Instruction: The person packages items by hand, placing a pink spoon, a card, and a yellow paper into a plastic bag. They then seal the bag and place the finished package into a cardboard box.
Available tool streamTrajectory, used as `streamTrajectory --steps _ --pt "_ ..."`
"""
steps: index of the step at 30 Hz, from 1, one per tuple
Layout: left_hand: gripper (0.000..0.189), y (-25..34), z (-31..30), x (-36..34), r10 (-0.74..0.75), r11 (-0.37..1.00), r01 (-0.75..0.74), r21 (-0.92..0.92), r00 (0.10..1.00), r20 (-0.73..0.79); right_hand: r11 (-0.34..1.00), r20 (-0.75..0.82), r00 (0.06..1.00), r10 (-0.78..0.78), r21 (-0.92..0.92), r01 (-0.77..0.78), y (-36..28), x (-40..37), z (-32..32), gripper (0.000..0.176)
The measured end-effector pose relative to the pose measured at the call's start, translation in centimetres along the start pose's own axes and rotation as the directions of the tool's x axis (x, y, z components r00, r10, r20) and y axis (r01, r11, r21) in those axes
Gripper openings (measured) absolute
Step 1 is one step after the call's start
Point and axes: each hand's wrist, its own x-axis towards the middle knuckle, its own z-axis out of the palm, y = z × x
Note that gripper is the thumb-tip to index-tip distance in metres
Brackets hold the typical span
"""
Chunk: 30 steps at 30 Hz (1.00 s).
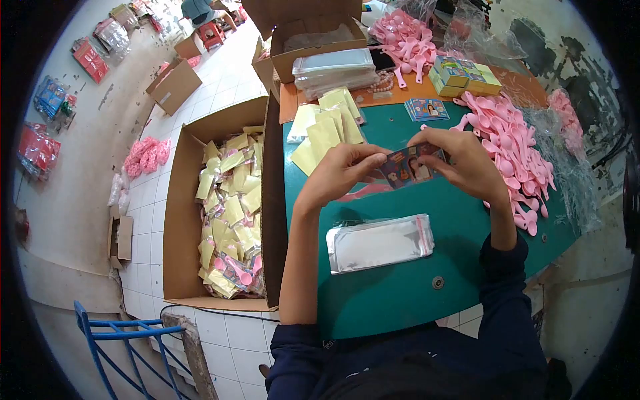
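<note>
Over the green table (373, 300), my left hand (345, 172) pinches the left end of a printed card (410, 167), beside a clear bag (367, 191) with something pink in it. The card's right end is between the fingers of my right hand (460, 163). Just below both hands lies a stack of clear plastic bags (380, 245). Yellow cards (327, 137) in clear bags lie beyond my left hand, and a pile of pink spoons (510, 150) is to the right of my right hand. A small stack of printed cards (427, 109) lies behind the hands.
A large cardboard box (180, 267) full of bagged yellow cards stands left of the table. At the back are another open box (320, 33), more clear bags (333, 69), more pink spoons (403, 43) and yellow card stacks (463, 77). A blue metal frame (127, 333) stands lower left.
</note>
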Motion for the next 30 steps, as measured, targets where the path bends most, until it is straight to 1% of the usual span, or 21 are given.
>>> streamTrajectory --steps 3,6,9,12,13,15,18,21,22,24,25,26,27,29,30 --pt "0.038 -0.2 0.7 0.4 0.097 0.987 -0.103 0.125 0.994 0.054 0.998 0.064 0.996 0.058 0.027 -0.06 0.1 0.0 0.8 0.022" --pt "0.043 0.7 1.1 0.1 0.055 0.965 -0.046 0.257 0.998 -0.027 0.999 0.068 0.997 0.042 -0.021 -0.041 0.5 0.2 1.8 0.023" --pt "0.05 0.8 1.0 0.0 0.054 0.938 -0.029 0.346 0.997 -0.062 1.0 0.159 0.987 -0.003 0.002 0.003 1.0 0.3 1.1 0.028" --pt "0.055 1.4 1.1 -0.1 0.015 0.904 0.025 0.426 0.996 -0.09 0.971 0.216 0.963 -0.161 0.21 0.115 2.7 -0.2 1.4 0.026" --pt "0.057 1.3 1.0 -0.1 0.006 0.911 0.03 0.41 0.996 -0.088 0.972 0.274 0.96 -0.059 0.234 -0.007 2.9 -0.1 1.2 0.024" --pt "0.061 0.8 0.9 -0.1 -0.015 0.924 0.045 0.379 0.997 -0.082 0.932 0.395 0.909 0.134 0.261 -0.251 2.3 0.2 0.7 0.021" --pt "0.066 0.3 -0.8 -0.8 -0.016 0.953 0.005 0.303 0.999 0.036 0.857 0.268 0.956 0.116 0.46 -0.233 4.3 0.3 2.0 0.011" --pt "0.067 -0.4 -3.2 -2.1 0.118 0.986 -0.132 0.097 0.983 0.143 0.821 0.259 0.939 0.228 0.467 -0.328 4.4 0.5 1.4 0.011" --pt "0.06 -0.3 -3.8 -2.5 0.109 0.987 -0.125 0.1 0.983 0.151 0.822 0.237 0.949 0.208 0.483 -0.301 4.9 0.5 1.5 0.012" --pt "0.055 0.6 -3.9 -3.0 0.047 0.998 -0.051 0.045 0.995 0.087 0.822 0.194 0.966 0.171 0.512 -0.248 5.4 0.7 1.7 0.015" --pt "0.053 0.8 -4.0 -3.0 0.015 1.0 -0.016 0.015 0.998 0.055 0.767 0.215 0.957 0.193 0.576 -0.284 5.3 0.7 1.9 0.016" --pt "0.047 0.5 -4.0 -2.8 -0.006 1.0 0.006 0.011 1.0 -0.014 0.704 0.239 0.947 0.214 0.634 -0.32 4.3 0.7 2.1 0.018" --pt "0.047 0.4 -4.0 -2.8 0.001 1.0 -0.001 0.005 0.999 -0.053 0.635 0.265 0.936 0.233 0.687 -0.353 3.5 0.8 2.2 0.019" --pt "0.046 0.4 -3.7 -2.6 0.016 1.0 -0.017 -0.005 0.991 -0.131 0.629 0.236 0.916 0.325 0.669 -0.396 2.5 1.0 2.1 0.02" --pt "0.046 0.5 -3.6 -2.6 0.018 1.0 -0.017 0.004 0.989 -0.147 0.623 0.22 0.902 0.37 0.662 -0.417 2.3 1.1 2.1 0.021"
